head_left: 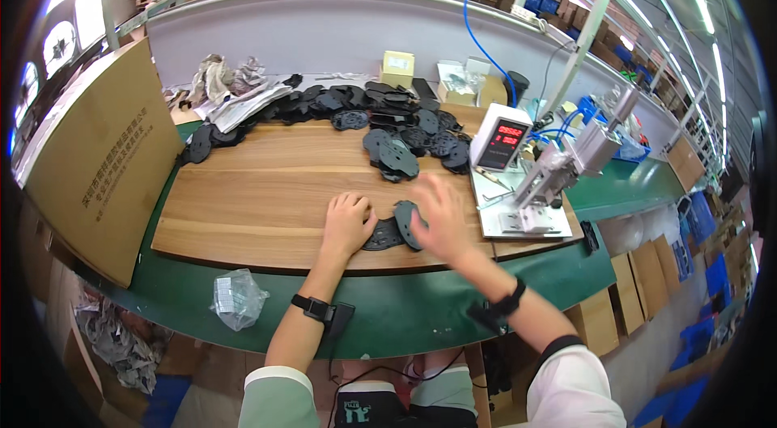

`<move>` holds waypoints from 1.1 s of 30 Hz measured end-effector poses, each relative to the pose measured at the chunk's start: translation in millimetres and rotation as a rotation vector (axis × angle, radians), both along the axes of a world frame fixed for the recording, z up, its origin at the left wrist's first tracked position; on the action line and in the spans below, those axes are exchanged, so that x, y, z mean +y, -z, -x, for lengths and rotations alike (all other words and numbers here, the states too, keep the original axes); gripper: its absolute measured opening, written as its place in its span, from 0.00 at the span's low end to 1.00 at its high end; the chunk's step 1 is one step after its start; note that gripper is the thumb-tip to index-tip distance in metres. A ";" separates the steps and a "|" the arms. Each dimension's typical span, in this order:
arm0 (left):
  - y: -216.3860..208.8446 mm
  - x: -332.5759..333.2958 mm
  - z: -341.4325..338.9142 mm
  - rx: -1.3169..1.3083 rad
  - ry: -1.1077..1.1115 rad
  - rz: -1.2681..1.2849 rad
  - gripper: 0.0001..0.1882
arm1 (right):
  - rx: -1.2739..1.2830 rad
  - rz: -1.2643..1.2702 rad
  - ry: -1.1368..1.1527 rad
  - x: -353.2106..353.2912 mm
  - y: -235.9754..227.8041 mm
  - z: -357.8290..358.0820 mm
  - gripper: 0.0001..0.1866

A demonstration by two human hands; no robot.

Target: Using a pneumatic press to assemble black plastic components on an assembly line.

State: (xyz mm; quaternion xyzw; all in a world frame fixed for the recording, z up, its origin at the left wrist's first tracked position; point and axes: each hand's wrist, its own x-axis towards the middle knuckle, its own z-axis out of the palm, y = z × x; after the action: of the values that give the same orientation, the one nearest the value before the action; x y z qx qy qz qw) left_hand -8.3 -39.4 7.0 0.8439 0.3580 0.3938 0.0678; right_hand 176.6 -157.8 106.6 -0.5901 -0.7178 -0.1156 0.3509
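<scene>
Toward the front edge of the wooden board, my left hand [348,222] rests with its fingers curled and drawn together. Whatever it may hold is hidden under the fingers. Beside its thumb lies a flat black plastic plate [380,236]. A second black plate [406,223], rounded in shape, stands tilted against the first one's right end. My right hand [442,219] is just right of this second plate, slightly blurred, fingers spread and thumb close to its edge. Farther back, loose black plates [396,156] overlap in a pile.
A press fixture [538,205] with a red-digit display box [500,141] stands at right. A tall cardboard carton [105,161] borders the left side. Papers [243,108] and more black plates line the back. A clear plastic bag [239,299] lies on the green tabletop [388,315].
</scene>
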 end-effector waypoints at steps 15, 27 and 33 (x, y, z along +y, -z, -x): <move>-17.8 -5.9 -5.7 -0.026 0.291 0.077 0.13 | 0.117 0.187 0.148 123.4 29.9 -63.2 0.38; -8.7 -7.7 -9.1 -0.065 0.002 0.037 0.13 | 0.260 0.062 0.061 61.4 1.8 -90.3 0.11; -10.6 -6.3 -7.5 -0.073 0.150 0.015 0.20 | 0.006 -0.051 -0.034 -1.5 26.1 -87.2 0.14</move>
State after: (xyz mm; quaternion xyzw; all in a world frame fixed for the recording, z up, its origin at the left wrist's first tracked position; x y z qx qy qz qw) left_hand -0.8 -45.7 17.5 0.8529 0.2941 0.4152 0.1166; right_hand 263.8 -159.4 80.5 -0.5689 -0.7236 -0.1261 0.3700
